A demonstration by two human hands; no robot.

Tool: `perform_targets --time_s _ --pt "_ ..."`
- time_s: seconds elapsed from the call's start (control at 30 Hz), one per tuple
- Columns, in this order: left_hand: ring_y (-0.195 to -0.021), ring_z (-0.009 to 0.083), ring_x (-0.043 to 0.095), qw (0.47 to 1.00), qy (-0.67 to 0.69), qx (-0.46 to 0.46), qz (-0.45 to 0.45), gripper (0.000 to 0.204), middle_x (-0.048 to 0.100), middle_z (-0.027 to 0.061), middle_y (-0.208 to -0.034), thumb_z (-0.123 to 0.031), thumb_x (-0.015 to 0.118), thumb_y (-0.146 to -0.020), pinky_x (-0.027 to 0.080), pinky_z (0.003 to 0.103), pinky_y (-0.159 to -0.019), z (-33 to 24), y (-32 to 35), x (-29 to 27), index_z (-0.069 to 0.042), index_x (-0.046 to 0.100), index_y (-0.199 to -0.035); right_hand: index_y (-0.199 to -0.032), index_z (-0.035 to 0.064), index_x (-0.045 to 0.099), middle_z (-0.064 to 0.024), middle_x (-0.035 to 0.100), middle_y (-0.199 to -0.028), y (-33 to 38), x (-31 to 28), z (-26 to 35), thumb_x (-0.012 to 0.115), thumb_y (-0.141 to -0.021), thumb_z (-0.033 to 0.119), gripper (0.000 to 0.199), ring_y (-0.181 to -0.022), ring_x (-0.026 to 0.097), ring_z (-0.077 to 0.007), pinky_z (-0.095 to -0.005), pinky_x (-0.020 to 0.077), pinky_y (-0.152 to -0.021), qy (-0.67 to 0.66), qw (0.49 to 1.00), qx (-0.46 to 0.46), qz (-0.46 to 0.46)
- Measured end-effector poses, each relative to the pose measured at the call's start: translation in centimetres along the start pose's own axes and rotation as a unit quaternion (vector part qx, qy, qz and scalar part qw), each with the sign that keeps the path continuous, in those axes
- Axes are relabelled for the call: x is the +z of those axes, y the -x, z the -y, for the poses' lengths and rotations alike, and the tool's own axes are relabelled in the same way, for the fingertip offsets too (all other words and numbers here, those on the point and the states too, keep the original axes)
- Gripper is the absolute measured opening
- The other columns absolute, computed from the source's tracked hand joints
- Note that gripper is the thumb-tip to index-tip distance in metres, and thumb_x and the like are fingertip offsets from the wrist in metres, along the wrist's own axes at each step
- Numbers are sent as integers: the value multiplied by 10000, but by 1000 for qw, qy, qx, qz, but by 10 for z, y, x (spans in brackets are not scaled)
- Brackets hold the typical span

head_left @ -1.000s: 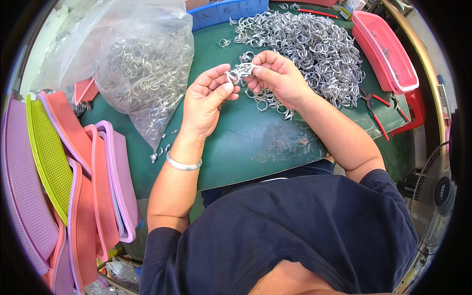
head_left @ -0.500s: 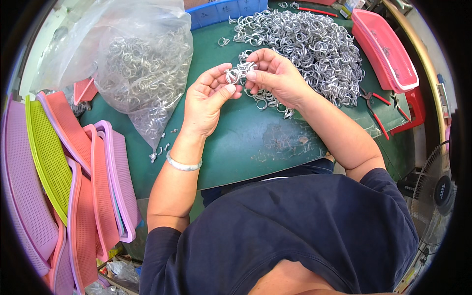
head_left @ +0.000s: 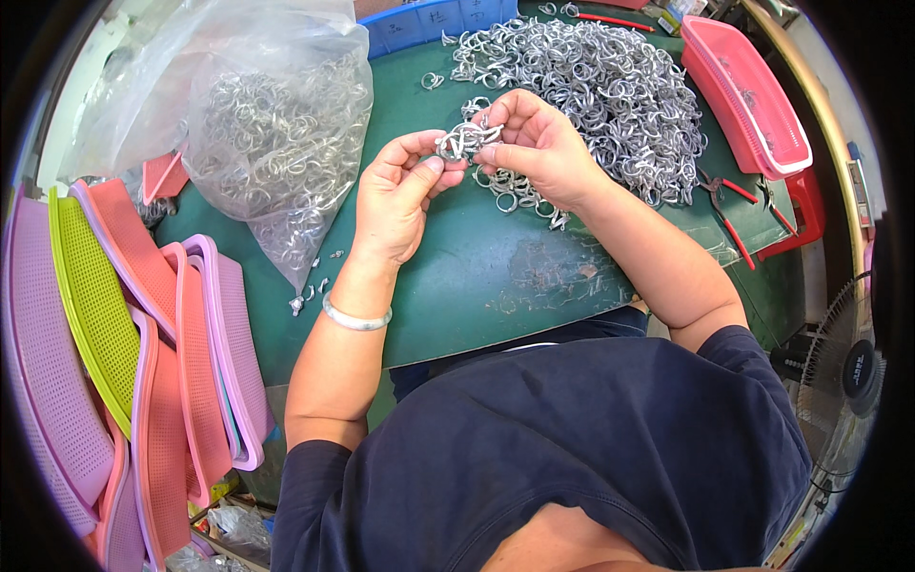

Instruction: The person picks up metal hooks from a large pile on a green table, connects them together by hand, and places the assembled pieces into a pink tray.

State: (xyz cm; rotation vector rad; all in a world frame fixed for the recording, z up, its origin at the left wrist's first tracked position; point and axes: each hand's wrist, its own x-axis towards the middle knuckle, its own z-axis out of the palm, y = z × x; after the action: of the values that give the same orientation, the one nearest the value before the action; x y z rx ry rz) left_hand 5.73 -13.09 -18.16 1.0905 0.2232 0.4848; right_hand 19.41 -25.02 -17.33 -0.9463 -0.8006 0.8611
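A small cluster of silvery metal rings (head_left: pixel 467 140) is held up between my two hands, above the green tabletop. My left hand (head_left: pixel 405 186) pinches the cluster's left side between thumb and fingers, a bangle round that wrist. On the cluster's right side, my right hand (head_left: pixel 534 143) grips with thumb and curled fingers. How many rings are in the cluster, and whether they are linked, I cannot tell. Just beyond my right hand spreads a large heap of the same rings (head_left: pixel 620 105), a few loose ones lying beneath my fingers.
A clear plastic bag (head_left: pixel 276 143) full of rings stands left on the green table (head_left: pixel 429 296). Stacked perforated baskets (head_left: pixel 95 315) fill the left side. To the right are red-handled pliers (head_left: pixel 729 224), a pink basket (head_left: pixel 701 43) and a fan (head_left: pixel 839 362). A blue bin (head_left: pixel 438 21) is at the back.
The ring cluster has turned and spread a little between my fingers. My left fingers have shifted slightly, and my right hand has moved only a touch.
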Motion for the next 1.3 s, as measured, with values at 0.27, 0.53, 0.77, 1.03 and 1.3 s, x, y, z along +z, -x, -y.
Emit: perform_targets --time_s 0.27,0.53,0.77,1.03,1.3 --pt "-882 201 592 1000 3 -12 -6 202 580 117 -977 -48 506 -853 504 278 -763 -1 -1 0 21 511 -1042 -832 58 453 -73 535 -1007 0 -2 -4 557 -725 -91 212 -884 536 -105 -237 451 -762 52 997 -45 42" --pt "-658 93 543 981 -185 54 -17 65 590 32 -783 -67 557 -832 446 205 -588 -18 9 -6 -8 579 -847 -827 48 463 -62 543 -986 3 -1 9 568 -742 -48 166 -842 523 -96 -254 445 -701 234 966 25 110" --pt "-608 129 496 900 -359 244 -40 26 533 45 -688 2 582 -760 380 244 -532 -36 50 -8 -14 574 -779 -824 22 489 -80 524 -817 22 42 19 582 -696 -1 160 -687 539 -205 -300 446 -627 448 877 -136 108" --pt "-620 196 531 759 -608 234 25 39 549 91 -702 -15 593 -757 432 271 -592 -21 73 -26 -7 577 -792 -918 21 533 -143 542 -1024 28 52 13 585 -719 41 207 -942 533 -307 -354 440 -805 547 797 -228 116" --pt "-601 63 498 810 -554 173 -86 49 545 -8 -655 -55 578 -810 403 196 -535 -39 78 -31 -9 593 -815 -908 7 539 -105 560 -882 50 36 18 594 -738 48 183 -740 558 -222 -310 456 -613 514 830 -131 175"
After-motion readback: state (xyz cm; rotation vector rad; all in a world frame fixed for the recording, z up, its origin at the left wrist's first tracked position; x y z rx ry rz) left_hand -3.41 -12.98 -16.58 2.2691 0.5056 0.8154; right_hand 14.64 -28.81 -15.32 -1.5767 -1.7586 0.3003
